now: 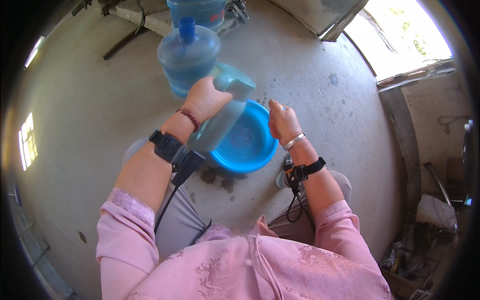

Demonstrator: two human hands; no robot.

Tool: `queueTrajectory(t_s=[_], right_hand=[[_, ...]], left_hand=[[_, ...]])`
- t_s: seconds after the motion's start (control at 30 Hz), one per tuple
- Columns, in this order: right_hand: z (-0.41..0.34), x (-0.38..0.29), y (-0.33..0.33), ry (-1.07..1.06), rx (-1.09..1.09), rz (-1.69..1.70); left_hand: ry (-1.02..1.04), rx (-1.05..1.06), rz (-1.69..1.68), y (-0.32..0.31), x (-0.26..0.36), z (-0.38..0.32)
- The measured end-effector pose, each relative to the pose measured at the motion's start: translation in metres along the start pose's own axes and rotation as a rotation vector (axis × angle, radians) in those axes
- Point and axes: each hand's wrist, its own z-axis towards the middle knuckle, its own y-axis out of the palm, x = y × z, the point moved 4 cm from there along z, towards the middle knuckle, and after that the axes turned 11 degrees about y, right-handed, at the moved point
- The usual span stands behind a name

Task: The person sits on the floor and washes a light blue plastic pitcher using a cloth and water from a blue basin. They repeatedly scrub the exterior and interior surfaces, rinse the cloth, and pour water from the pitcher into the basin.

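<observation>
My left hand (pixel 208 98) is closed around a pale green plastic container (pixel 225 122), perhaps a pitcher, tilted over the left part of a blue plastic basin (pixel 272 155). The container is blurred, and my hand hides part of it. Liquid appears to lie in the basin, which stands on the floor between my feet. My right hand (pixel 284 122) is curled just off the basin's right rim; whether it holds something small cannot be seen. Beyond my left hand stands a large blue water-cooler bottle (pixel 189 56), upright, with a narrow neck.
A second large water bottle (pixel 197 11) stands behind the first. A dark bar (pixel 122 45) lies at the upper left. Wet patches (pixel 219 178) mark the concrete floor near the basin. A bright doorway is at the upper right; clutter and a plastic bag (pixel 437 212) lie at the right.
</observation>
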Motion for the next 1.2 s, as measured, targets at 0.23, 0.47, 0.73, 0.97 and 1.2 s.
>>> queueTrajectory(t_s=[0.23,0.47,0.73,0.97,1.2], right_hand=[[0.017,0.019,-0.011,-0.039,-0.108,-0.275],[0.013,0.011,-0.02,0.002,-0.039,-0.352],[0.004,-0.006,-0.015,-0.184,-0.082,0.005],[-0.005,-0.028,-0.023,-0.263,0.117,-0.169],[-0.06,-0.029,0.034,-0.853,0.123,-0.413]], left_hand=[[-0.135,0.026,-0.385,-0.007,0.0,-0.004],[-0.215,0.109,-0.565,-0.017,-0.007,-0.011],[-0.306,0.154,-0.715,-0.015,-0.013,-0.011],[-0.31,0.158,-0.748,-0.012,-0.008,-0.012],[-0.302,0.137,-0.76,-0.007,0.0,-0.014]])
